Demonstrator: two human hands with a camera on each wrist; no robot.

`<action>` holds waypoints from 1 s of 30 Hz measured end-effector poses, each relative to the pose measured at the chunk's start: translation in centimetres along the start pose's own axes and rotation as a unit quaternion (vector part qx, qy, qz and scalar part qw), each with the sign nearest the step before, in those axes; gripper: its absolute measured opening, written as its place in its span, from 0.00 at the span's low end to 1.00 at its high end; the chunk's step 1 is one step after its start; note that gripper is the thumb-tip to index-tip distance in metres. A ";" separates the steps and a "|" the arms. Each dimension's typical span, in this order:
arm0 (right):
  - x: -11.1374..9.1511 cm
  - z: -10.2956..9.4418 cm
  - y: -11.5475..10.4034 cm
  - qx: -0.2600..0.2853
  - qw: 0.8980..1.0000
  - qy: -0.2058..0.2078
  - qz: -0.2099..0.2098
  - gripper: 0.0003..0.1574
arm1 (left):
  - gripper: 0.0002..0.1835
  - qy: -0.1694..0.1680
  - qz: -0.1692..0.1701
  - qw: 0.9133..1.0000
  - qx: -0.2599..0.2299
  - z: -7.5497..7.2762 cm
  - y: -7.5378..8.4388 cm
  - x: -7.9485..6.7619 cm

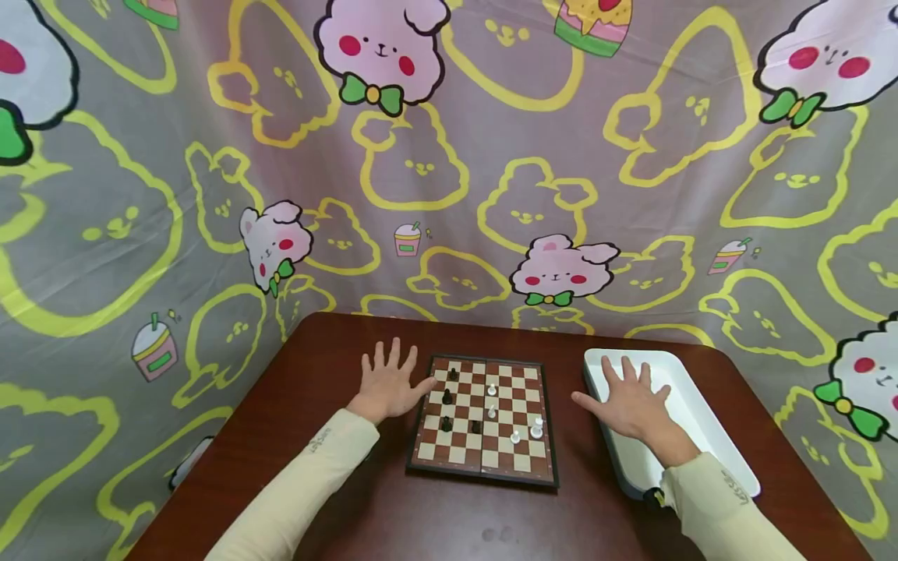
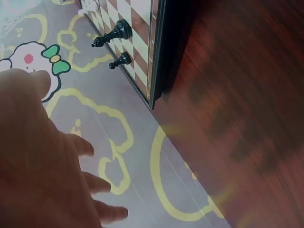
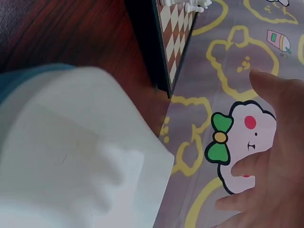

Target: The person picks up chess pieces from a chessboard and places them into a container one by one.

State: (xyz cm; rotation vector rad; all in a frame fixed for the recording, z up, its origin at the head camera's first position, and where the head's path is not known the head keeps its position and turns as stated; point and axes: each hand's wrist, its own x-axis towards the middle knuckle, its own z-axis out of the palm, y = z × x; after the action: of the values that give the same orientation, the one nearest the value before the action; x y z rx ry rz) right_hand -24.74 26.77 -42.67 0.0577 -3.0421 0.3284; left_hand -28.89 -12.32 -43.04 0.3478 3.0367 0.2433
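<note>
My left hand (image 1: 390, 387), fingers spread and holding nothing, hovers beside the left edge of a chessboard (image 1: 459, 454). On that board stand several black chess pieces on the left half, among them a black bishop (image 2: 114, 33) and a black pawn (image 2: 120, 60) in the left wrist view. White pieces stand on the right half, including a white pawn (image 1: 515, 437) and a taller white piece (image 1: 536, 428). With fingers splayed and nothing held, my right hand (image 1: 631, 401) is over the white tray (image 1: 701, 421) to the right of the board.
The dark reddish wooden table (image 1: 295, 436) has rounded far corners. Behind and around it hangs a grey curtain (image 1: 491, 132) with yellow outlines and cartoon animals. A small dark object (image 1: 655, 497) shows by my right wrist at the tray's near end.
</note>
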 end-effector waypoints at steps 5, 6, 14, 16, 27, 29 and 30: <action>-0.1 -0.2 -0.4 0.023 0.999 0.021 -0.042 0.60 | 0.45 -0.025 0.041 0.998 -0.030 0.2 -0.9 -0.3; -0.2 -0.2 -0.5 0.033 0.998 0.025 -0.055 0.57 | 0.46 -0.034 0.050 0.998 -0.037 0.3 -1.0 -0.4; -0.3 0.9 -1.8 0.098 0.990 0.001 -0.104 0.43 | 0.49 -0.078 0.109 0.989 -0.066 2.7 -1.3 -1.1; -0.4 1.3 -2.3 0.102 0.989 -0.010 -0.110 0.41 | 0.50 -0.090 0.118 0.987 -0.059 3.4 -1.2 -1.2; -0.8 3.0 -4.2 0.142 0.980 -0.054 -0.127 0.29 | 0.54 -0.122 0.121 0.985 -0.013 5.5 -0.4 -1.1; -0.8 3.4 -4.5 0.152 0.978 -0.062 -0.126 0.28 | 0.54 -0.124 0.123 0.985 -0.005 5.8 -0.5 -1.0; -0.9 3.6 -4.7 0.155 0.978 -0.065 -0.124 0.28 | 0.54 -0.124 0.124 0.985 -0.002 5.9 -0.5 -1.0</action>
State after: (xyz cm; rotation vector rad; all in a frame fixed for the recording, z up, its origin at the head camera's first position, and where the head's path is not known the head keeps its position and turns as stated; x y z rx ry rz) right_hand -23.94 21.46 -45.22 0.4914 -3.0284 0.7994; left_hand -27.49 -12.15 -48.91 0.7004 2.7450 0.2025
